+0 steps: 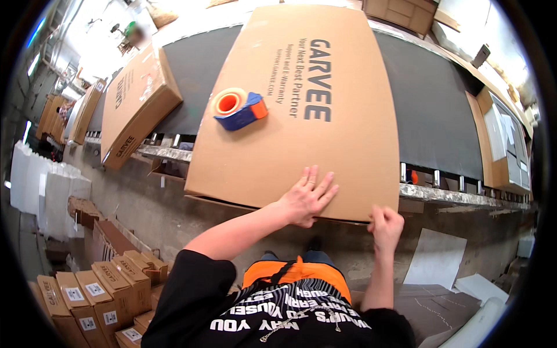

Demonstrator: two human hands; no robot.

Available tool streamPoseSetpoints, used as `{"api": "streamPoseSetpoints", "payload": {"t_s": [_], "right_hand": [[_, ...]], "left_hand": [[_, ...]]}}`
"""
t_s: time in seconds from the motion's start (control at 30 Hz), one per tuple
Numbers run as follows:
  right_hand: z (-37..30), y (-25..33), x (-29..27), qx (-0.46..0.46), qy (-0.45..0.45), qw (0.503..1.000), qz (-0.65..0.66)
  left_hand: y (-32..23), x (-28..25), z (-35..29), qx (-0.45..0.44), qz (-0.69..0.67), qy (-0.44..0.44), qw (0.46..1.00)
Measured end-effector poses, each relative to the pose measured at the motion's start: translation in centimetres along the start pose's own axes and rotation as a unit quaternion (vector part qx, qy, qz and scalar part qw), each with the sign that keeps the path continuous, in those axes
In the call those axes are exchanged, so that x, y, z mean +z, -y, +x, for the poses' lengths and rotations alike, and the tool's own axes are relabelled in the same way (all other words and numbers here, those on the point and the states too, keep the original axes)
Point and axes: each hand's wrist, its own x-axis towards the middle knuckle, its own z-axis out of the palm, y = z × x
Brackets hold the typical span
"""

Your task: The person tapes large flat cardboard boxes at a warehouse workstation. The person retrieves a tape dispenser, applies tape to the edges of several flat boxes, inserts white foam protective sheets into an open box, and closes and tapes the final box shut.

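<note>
The left hand (pixel 306 198) lies open and flat on the near edge of a large brown cardboard box (pixel 325 133). The right hand (pixel 386 226) pinches the box's near right corner. A blue-and-orange tape dispenser (pixel 239 108) rests on the box, farther left, over the dark worktop (pixel 432 110).

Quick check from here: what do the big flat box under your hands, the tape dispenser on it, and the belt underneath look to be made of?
Box: brown cardboard, matte, with a layered edge visible near the right hand; the left hand lies flat on it.
Tape dispenser: blue and orange, smooth, probably plastic.
Belt: dark, matte, likely rubber or fabric; hard to tell.
</note>
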Motion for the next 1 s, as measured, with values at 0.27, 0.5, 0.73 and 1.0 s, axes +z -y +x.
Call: {"api": "streamPoseSetpoints", "payload": {"t_s": [0.27, 0.5, 0.73, 1.0], "right_hand": [[10.8, 16.0, 37.1, 0.174, 0.007, 0.976, -0.128], [16.7, 14.8, 39.5, 0.083, -0.021, 0.994, -0.061], [6.8, 17.5, 12.9, 0.059, 0.188, 0.951, 0.238], [4.3, 19.5, 3.1, -0.083, -0.003, 0.817, -0.570]], "left_hand": [[-0.2, 6.2, 1.9, -0.005, -0.081, -0.186, 0.979], [-1.4, 6.2, 1.7, 0.024, -0.211, -0.140, 0.967], [-0.2, 1.2, -0.7, 0.006, -0.071, -0.049, 0.996], [1.1, 0.0, -0.2, -0.011, -0.081, -0.048, 0.995]]}}
